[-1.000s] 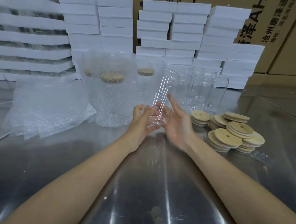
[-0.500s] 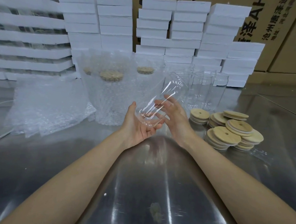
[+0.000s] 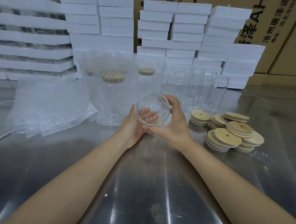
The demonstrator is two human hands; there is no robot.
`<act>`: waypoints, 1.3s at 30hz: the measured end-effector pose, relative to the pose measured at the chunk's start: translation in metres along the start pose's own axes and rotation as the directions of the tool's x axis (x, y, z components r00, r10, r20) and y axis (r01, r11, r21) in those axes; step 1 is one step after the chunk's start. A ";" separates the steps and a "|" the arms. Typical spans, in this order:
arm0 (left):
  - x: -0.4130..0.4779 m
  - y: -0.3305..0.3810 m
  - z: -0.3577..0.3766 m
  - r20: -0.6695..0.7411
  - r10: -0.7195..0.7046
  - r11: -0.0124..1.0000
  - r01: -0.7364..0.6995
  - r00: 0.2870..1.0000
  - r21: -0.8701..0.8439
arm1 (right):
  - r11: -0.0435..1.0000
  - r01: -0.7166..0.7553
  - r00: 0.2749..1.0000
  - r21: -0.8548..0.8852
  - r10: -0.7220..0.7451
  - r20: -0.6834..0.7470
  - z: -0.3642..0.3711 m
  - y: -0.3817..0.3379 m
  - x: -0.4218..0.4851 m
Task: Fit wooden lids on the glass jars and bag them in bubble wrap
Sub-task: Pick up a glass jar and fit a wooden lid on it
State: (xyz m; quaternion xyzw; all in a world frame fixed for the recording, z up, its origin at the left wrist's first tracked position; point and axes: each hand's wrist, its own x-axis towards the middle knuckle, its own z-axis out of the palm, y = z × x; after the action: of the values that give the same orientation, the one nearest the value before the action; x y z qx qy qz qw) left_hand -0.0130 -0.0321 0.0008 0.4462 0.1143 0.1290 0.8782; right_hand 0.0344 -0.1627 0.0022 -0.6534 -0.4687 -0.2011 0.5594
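Note:
A clear glass jar (image 3: 152, 108) is tipped with its open mouth toward me, held above the steel table (image 3: 141, 187). My left hand (image 3: 135, 124) cradles it from below, fingers seen through the glass. My right hand (image 3: 173, 119) grips its right side, fingers curled over the rim. Wooden lids (image 3: 227, 131) with small holes lie in low stacks to the right. Several empty jars (image 3: 195, 91) stand behind my hands. Lidded jars in bubble wrap bags (image 3: 111, 93) stand at centre left.
A pile of flat bubble wrap bags (image 3: 48, 108) lies at the left. Stacks of white foam blocks (image 3: 163, 28) line the back of the table, with cardboard cartons (image 3: 272, 24) behind them. A white cable (image 3: 1, 105) runs along the left edge.
The jar has tipped from leaning away to mouth facing me. My right hand went from open beside it to gripping its side; my left hand stays under it.

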 end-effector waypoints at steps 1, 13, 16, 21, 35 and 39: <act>0.001 0.000 0.000 -0.010 0.002 1.000 -0.002 1.000 0.016 | 0.999 0.045 0.999 -0.021 -0.045 -0.001 0.000 0.000 0.001; 0.004 0.000 -0.003 -0.075 0.184 0.964 -0.164 0.980 0.211 | 0.999 -0.001 1.000 0.049 0.000 0.022 0.002 -0.003 -0.002; -0.004 0.003 0.002 -0.027 0.239 0.924 -0.219 0.971 0.313 | 0.949 -0.203 0.976 0.242 0.215 -0.024 0.000 -0.006 0.000; -0.019 -0.004 0.012 0.211 0.426 0.760 -0.475 0.880 0.444 | 0.544 -0.513 0.788 0.664 0.605 0.113 -0.008 -0.001 0.012; -0.043 -0.008 0.029 0.346 0.648 0.468 -0.713 0.679 0.522 | -0.012 -0.696 0.635 0.718 0.456 0.623 -0.004 -0.001 0.007; -0.039 -0.005 0.029 0.254 0.647 0.558 -0.674 0.719 0.484 | -0.064 -0.697 0.619 0.714 0.448 0.645 -0.006 -0.001 0.005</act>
State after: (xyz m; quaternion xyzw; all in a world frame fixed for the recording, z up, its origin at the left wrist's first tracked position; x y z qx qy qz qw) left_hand -0.0403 -0.0697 0.0172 0.6892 -0.0498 0.3997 0.6023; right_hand 0.0376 -0.1662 0.0085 -0.3290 -0.2183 0.4481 0.8020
